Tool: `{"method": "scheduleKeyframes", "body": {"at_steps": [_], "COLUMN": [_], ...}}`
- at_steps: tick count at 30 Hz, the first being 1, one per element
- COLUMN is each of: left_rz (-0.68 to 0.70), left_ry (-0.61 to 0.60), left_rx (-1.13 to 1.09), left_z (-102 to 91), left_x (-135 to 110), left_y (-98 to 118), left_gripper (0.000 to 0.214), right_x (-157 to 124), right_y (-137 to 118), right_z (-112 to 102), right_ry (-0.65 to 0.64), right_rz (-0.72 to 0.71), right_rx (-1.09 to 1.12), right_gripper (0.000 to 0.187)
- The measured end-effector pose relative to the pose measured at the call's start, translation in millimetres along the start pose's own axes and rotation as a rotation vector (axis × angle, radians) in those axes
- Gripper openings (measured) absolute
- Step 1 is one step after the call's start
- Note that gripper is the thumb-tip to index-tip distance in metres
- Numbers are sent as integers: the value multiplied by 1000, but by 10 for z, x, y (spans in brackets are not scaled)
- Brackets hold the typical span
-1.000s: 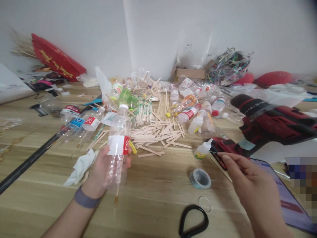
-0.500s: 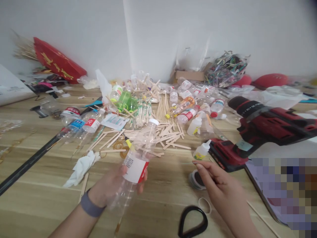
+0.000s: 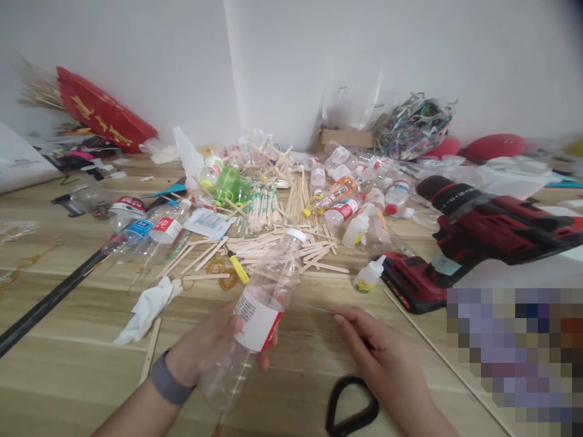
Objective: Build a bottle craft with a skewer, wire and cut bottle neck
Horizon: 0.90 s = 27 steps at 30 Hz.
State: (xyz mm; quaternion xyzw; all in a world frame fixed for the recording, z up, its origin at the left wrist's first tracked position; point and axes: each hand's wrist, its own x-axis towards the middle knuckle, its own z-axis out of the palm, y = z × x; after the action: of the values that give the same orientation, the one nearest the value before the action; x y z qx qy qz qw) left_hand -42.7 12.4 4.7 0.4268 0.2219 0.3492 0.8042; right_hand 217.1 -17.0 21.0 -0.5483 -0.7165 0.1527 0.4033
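Note:
My left hand, with a grey band on its wrist, is wrapped round a clear plastic bottle. The bottle leans to the upper right; it has a white cap and a white-and-red label. A thin stick with an amber end pokes out below its base. Between thumb and forefinger, my right hand pinches a thin, pale, wire-like piece. Its tip points left toward the bottle, apart from it. Below this hand lies a black loop-shaped handle; the rest of that tool is hidden.
Flat wooden sticks and a yellow-handled tool lie beyond the bottle. A small glue bottle stands beside a red-and-black cordless drill at right. Labelled bottles rest on a black bar at left. A crumpled tissue lies nearby.
My right hand has moved left with the thin piece, closer to the bottle. The bottle has shifted slightly right and down. The white loop and small round container near my right hand no longer show.

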Motion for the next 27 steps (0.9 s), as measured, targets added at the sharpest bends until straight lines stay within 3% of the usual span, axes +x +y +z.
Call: {"method": "scheduleKeyframes", "body": {"at_steps": [14,20,24,27], "left_rz": [-17,-82,-119,-105], "left_ry": [132,171,80,65], "left_rx": [-1,-42,3,-24], "left_z": [-62,59,160,107], "left_x": [1,45,59,47], "left_y": [21,24,16,8], "left_gripper": [54,42,48,50], "right_x": [51,41,15,6], "right_y": [18,-21,-88,-64], "right_z": [-127,-77,3,-15], "right_ry": [15,-53,-135,-126], "right_rz": [54,75,47,47], "right_rx": [-28,44,90,65], "right_gripper": [23,25,28,27]}}
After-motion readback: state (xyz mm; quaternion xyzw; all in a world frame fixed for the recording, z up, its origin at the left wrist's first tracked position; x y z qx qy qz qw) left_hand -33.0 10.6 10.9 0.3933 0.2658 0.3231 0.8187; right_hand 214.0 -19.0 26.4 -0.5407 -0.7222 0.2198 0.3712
